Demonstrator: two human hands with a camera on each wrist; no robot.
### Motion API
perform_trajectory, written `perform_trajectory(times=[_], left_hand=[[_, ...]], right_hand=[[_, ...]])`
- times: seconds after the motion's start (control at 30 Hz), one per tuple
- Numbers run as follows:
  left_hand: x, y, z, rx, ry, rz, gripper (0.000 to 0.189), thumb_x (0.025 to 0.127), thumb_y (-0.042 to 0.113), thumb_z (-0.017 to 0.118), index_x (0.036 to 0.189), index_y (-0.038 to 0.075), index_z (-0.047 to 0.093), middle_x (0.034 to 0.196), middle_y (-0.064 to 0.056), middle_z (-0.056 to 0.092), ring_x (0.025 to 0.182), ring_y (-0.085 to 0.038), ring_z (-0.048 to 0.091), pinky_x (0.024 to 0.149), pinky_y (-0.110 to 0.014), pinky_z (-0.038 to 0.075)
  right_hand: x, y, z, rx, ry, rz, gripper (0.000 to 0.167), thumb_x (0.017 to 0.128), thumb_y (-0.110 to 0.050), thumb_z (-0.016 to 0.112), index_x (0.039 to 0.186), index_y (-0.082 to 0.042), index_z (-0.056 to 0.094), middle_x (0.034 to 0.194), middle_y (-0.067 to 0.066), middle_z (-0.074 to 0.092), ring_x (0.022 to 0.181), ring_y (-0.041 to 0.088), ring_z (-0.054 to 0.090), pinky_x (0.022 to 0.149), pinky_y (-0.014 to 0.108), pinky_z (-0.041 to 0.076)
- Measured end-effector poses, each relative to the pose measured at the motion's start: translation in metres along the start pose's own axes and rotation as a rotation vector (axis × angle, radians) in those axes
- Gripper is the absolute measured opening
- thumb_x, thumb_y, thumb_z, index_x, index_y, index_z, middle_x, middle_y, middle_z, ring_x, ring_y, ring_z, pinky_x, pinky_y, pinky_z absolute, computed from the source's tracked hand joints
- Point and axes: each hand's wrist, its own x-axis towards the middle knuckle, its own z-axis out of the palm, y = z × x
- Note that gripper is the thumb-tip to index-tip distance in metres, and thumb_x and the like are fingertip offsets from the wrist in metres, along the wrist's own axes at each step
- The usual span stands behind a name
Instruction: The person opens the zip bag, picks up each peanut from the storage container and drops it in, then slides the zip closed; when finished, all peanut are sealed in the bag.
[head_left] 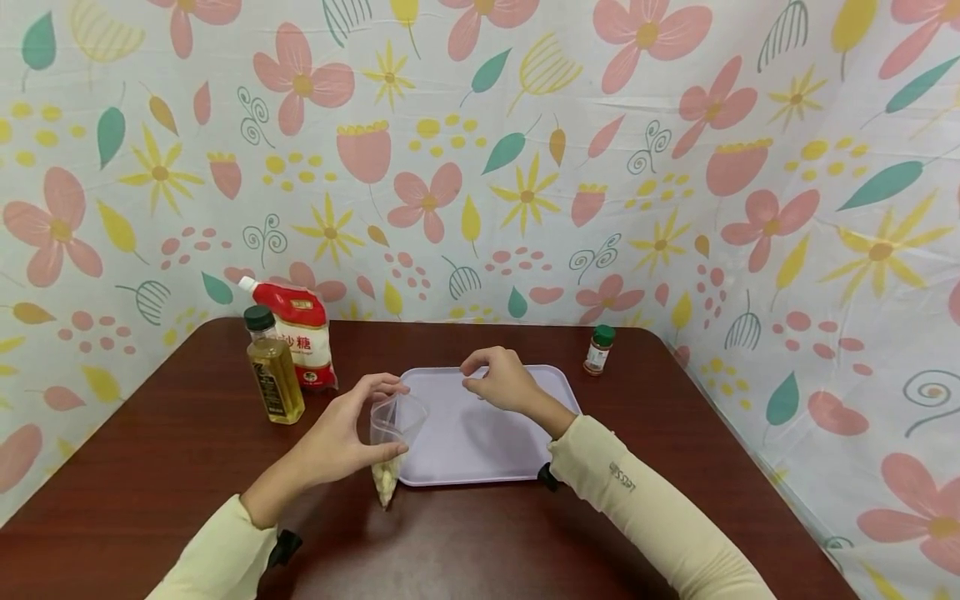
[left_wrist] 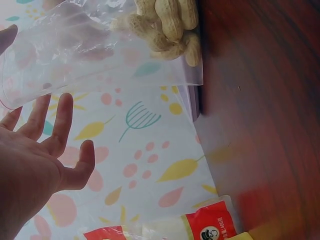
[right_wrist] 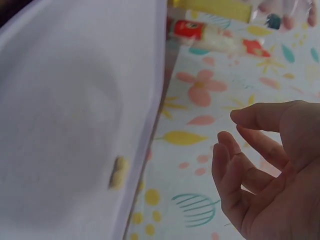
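My left hand [head_left: 341, 433] holds a clear plastic bag [head_left: 397, 417] by its mouth, with thumb and fingers spread to either side. Several unshelled peanuts [left_wrist: 170, 22] sit bunched at the bag's bottom. Over the lilac tray [head_left: 480, 467] is my right hand [head_left: 504, 382], its fingers loosely bent. The right wrist view shows a gap between thumb and fingertips [right_wrist: 225, 137], with nothing held there. A single peanut [right_wrist: 118, 172] appears against the tray surface near one rim in that view.
Left of the tray stand a bottle of yellow oil [head_left: 277, 375] with a dark green cap and a red-and-white sugar pouch [head_left: 307, 337]. A small green-capped spice jar [head_left: 598, 350] is at the back right. Behind the brown table [head_left: 450, 550] hangs a flowered cloth [head_left: 480, 250].
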Motion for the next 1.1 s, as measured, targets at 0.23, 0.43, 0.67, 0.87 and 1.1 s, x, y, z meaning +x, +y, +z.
perform_trajectory(times=[0.23,0.43,0.67,0.87,1.1], left_hand=[[0.0,0.0,0.001,0.001,-0.001,0.009,0.075,0.075,0.023,0.089,0.135,0.019,0.044,0.13,0.0,0.062,0.122,-0.02,0.056,0.101,-0.05,0.045],[0.001,0.001,0.0,0.0,-0.003,-0.007,0.075,0.075,0.023,0.089,0.135,0.019,0.044,0.131,-0.002,0.062,0.122,-0.02,0.055,0.102,-0.051,0.044],[-0.003,-0.001,0.001,0.006,-0.001,-0.012,0.074,0.076,0.025,0.088,0.135,0.02,0.044,0.131,0.0,0.062,0.122,-0.022,0.056,0.101,-0.052,0.044],[-0.004,-0.001,0.002,0.001,-0.005,-0.009,0.074,0.076,0.025,0.088,0.135,0.021,0.044,0.131,0.0,0.062,0.123,-0.021,0.056,0.102,-0.051,0.044],[-0.003,0.0,0.001,0.003,-0.003,-0.006,0.074,0.076,0.025,0.088,0.135,0.02,0.044,0.13,0.001,0.062,0.122,-0.02,0.056,0.101,-0.05,0.045]], right_hand=[[0.007,0.025,-0.001,-0.114,-0.049,0.051,0.018,0.084,-0.009,0.077,0.101,-0.007,0.075,0.101,0.006,0.073,0.09,0.021,0.068,0.074,0.035,0.054],[0.013,0.042,-0.001,-0.184,-0.077,0.09,0.022,0.08,-0.01,0.08,0.102,-0.007,0.075,0.1,0.003,0.073,0.099,0.024,0.067,0.079,0.039,0.053],[0.018,0.055,0.005,-0.217,-0.125,0.153,0.026,0.078,-0.02,0.086,0.101,-0.011,0.076,0.103,0.001,0.072,0.098,0.021,0.066,0.079,0.038,0.053],[0.019,0.062,0.008,-0.255,-0.16,0.193,0.021,0.08,-0.012,0.082,0.1,-0.012,0.076,0.098,0.0,0.072,0.093,0.017,0.065,0.078,0.036,0.053],[0.021,0.063,0.009,-0.276,-0.18,0.2,0.021,0.08,-0.011,0.081,0.1,-0.013,0.076,0.097,-0.001,0.071,0.091,0.016,0.065,0.079,0.037,0.052]])
